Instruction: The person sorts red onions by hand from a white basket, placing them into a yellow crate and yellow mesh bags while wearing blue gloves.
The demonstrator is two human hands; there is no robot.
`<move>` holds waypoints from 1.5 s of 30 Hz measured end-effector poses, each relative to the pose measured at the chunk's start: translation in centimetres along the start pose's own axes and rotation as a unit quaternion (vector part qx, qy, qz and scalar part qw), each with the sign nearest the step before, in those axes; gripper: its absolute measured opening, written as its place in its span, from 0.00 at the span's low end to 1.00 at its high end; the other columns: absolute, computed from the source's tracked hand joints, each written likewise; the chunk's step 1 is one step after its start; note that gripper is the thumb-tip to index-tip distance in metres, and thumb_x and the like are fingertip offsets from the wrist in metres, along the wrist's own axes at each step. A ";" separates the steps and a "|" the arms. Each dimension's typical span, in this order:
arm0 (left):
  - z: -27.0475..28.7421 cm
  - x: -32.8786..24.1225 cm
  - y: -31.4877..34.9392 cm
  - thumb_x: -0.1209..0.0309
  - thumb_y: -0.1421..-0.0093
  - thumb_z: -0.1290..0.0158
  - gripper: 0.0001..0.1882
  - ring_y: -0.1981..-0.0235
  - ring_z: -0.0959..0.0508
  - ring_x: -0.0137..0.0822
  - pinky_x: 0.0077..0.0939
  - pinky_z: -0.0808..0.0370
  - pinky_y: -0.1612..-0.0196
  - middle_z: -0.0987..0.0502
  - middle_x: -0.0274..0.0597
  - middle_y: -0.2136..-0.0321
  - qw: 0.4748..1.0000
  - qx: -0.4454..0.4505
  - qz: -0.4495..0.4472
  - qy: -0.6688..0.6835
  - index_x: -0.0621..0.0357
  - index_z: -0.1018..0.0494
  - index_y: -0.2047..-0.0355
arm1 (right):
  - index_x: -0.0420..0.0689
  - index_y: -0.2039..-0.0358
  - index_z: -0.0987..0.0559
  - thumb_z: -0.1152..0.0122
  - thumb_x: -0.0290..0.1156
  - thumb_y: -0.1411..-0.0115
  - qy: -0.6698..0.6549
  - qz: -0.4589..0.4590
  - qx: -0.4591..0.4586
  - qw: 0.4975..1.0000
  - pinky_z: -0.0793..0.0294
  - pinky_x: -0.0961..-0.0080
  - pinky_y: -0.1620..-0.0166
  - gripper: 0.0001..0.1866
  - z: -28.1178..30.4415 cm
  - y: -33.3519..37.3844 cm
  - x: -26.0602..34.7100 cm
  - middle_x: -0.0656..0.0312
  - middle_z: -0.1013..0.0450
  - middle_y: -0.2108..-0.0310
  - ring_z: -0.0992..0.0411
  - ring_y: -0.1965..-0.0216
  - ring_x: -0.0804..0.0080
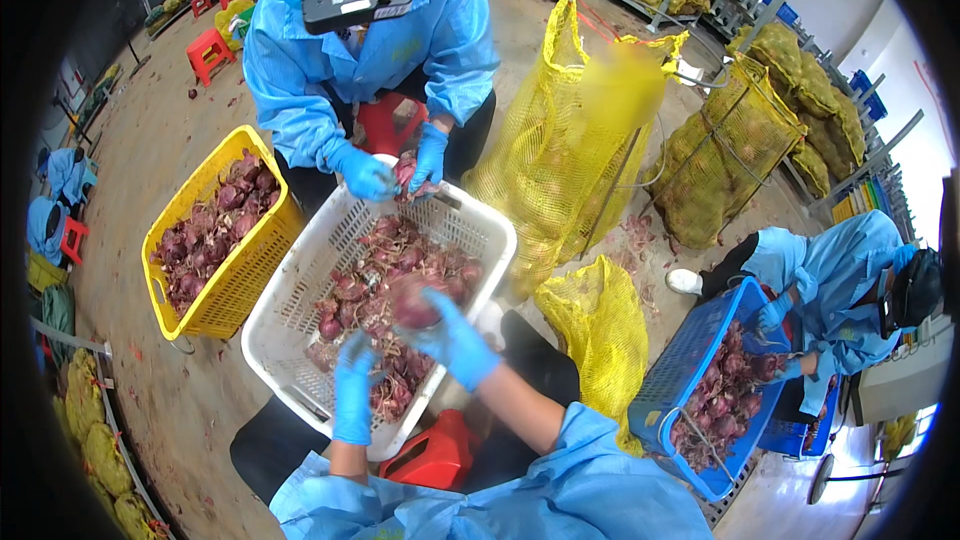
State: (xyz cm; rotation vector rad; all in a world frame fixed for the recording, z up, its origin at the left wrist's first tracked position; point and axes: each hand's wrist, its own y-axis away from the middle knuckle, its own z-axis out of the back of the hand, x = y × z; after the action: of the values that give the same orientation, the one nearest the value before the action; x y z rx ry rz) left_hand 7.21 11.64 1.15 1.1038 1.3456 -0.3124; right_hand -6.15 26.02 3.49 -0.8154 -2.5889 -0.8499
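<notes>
A white plastic basket (pixel 262 342) of red onions (pixel 385 275) stands before me, dry skins and stalks mixed in. My right hand (pixel 458 342), in a blue glove, grips a large red onion (pixel 413 302) just above the heap; motion blurs it slightly. At the basket's near left side, my gloved left hand (pixel 354 390) hovers over the onions, fingers half bent and apart, with nothing visible in them. Across from me a co-worker in blue holds another red onion (pixel 406 172) in both gloved hands over the far rim.
A yellow basket of onions (pixel 225 312) stands to the left. Tall yellow mesh sacks (pixel 570 155) and a crumpled one (pixel 605 330) are to the right. Beyond them another person works at a blue basket (pixel 655 410). A red stool (pixel 440 452) is between my legs.
</notes>
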 end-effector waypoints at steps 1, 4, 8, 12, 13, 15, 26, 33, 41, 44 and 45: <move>2.4 4.7 -1.8 0.64 0.41 0.43 0.32 0.45 0.29 0.45 0.37 0.31 0.43 0.32 0.52 0.43 0.990 0.005 -0.045 -0.133 0.63 0.37 0.40 | 0.48 0.44 0.31 0.43 0.45 0.38 -0.041 0.022 -0.016 0.999 0.22 0.67 0.52 0.25 -0.9 -0.1 1.7 0.58 0.28 0.53 0.25 0.56 0.66; -0.2 9.7 -0.4 0.52 0.53 0.35 0.46 0.44 0.29 0.55 0.38 0.32 0.42 0.31 0.64 0.46 0.878 0.074 -0.058 -0.470 0.68 0.38 0.40 | 0.45 0.48 0.29 0.41 0.41 0.39 0.143 0.250 0.005 0.958 0.25 0.74 0.56 0.22 -1.7 1.1 10.8 0.62 0.27 0.57 0.27 0.58 0.71; -0.4 13.0 0.8 0.60 0.51 0.42 0.23 0.63 0.20 0.53 0.46 0.24 0.59 0.21 0.52 0.64 0.812 -0.012 -0.025 -0.583 0.53 0.24 0.54 | 0.43 0.56 0.29 0.38 0.20 0.47 0.383 0.517 -0.031 0.765 0.29 0.78 0.52 0.18 -7.7 2.4 24.7 0.68 0.29 0.61 0.29 0.58 0.79; -1.4 14.4 1.2 0.66 0.48 0.47 0.15 0.68 0.20 0.52 0.46 0.24 0.64 0.21 0.53 0.69 0.787 -0.058 -0.070 -0.610 0.50 0.21 0.60 | 0.46 0.42 0.33 0.31 0.41 0.52 0.616 0.592 -0.267 0.446 0.28 0.66 0.48 0.37 -7.9 0.0 40.4 0.51 0.29 0.50 0.27 0.52 0.56; -2.9 14.8 0.5 0.66 0.48 0.47 0.14 0.69 0.20 0.52 0.46 0.24 0.64 0.21 0.53 0.69 0.799 -0.046 -0.092 -0.593 0.51 0.21 0.61 | 0.47 0.40 0.35 0.31 0.44 0.53 0.641 0.576 -0.349 0.369 0.29 0.63 0.47 0.40 -9.0 1.0 43.8 0.48 0.31 0.47 0.28 0.50 0.52; -3.1 15.2 0.5 0.66 0.48 0.47 0.13 0.69 0.20 0.52 0.45 0.24 0.64 0.21 0.53 0.69 0.803 -0.052 -0.105 -0.584 0.51 0.21 0.62 | 0.50 0.37 0.38 0.31 0.47 0.53 0.686 0.463 -0.435 0.356 0.30 0.58 0.46 0.44 -6.4 -1.7 50.9 0.44 0.35 0.44 0.30 0.47 0.47; -0.5 15.6 0.5 0.66 0.46 0.48 0.15 0.68 0.23 0.57 0.49 0.25 0.64 0.23 0.54 0.69 0.818 -0.009 -0.128 -0.560 0.54 0.25 0.58 | 0.50 0.48 0.26 0.39 0.34 0.43 0.755 0.541 -0.116 0.351 0.26 0.64 0.56 0.21 2.0 -4.2 22.8 0.56 0.25 0.57 0.26 0.57 0.57; 5.7 1.6 -2.4 0.49 0.45 0.43 0.36 0.54 0.22 0.50 0.36 0.27 0.51 0.24 0.54 0.53 0.761 0.290 -0.073 -0.575 0.57 0.33 0.41 | 0.50 0.55 0.23 0.41 0.41 0.44 0.902 0.175 0.173 0.354 0.26 0.58 0.60 0.17 5.2 -5.8 5.6 0.54 0.25 0.65 0.25 0.63 0.54; 10.6 -6.7 -7.5 0.63 0.43 0.49 0.12 0.73 0.20 0.51 0.46 0.24 0.71 0.22 0.52 0.75 0.717 0.068 -0.167 -0.673 0.55 0.23 0.65 | 0.47 0.60 0.21 0.43 0.46 0.45 0.935 -0.040 0.242 0.256 0.26 0.54 0.57 0.19 6.7 -18.8 -2.1 0.51 0.23 0.63 0.24 0.62 0.50; 11.5 -3.3 -5.9 0.70 0.50 0.49 0.06 0.80 0.22 0.51 0.44 0.27 0.79 0.24 0.51 0.81 0.694 0.171 -0.150 -0.683 0.57 0.25 0.80 | 0.45 0.58 0.22 0.43 0.46 0.46 0.937 -0.042 0.258 0.234 0.26 0.53 0.56 0.20 6.6 -23.9 -6.9 0.49 0.24 0.61 0.24 0.59 0.49; 11.2 -2.5 -4.8 0.72 0.52 0.49 0.06 0.82 0.23 0.50 0.42 0.28 0.81 0.27 0.48 0.85 0.699 0.155 -0.211 -0.666 0.58 0.27 0.82 | 0.45 0.58 0.23 0.43 0.46 0.46 0.934 -0.031 0.266 0.235 0.26 0.52 0.56 0.21 6.4 -25.5 -8.6 0.48 0.24 0.60 0.25 0.58 0.49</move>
State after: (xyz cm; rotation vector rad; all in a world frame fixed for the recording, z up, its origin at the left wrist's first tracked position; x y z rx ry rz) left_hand 9.82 -0.38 -0.56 0.4849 0.1535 -1.4125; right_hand -15.15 9.42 -16.71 0.5645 -0.3277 -0.2028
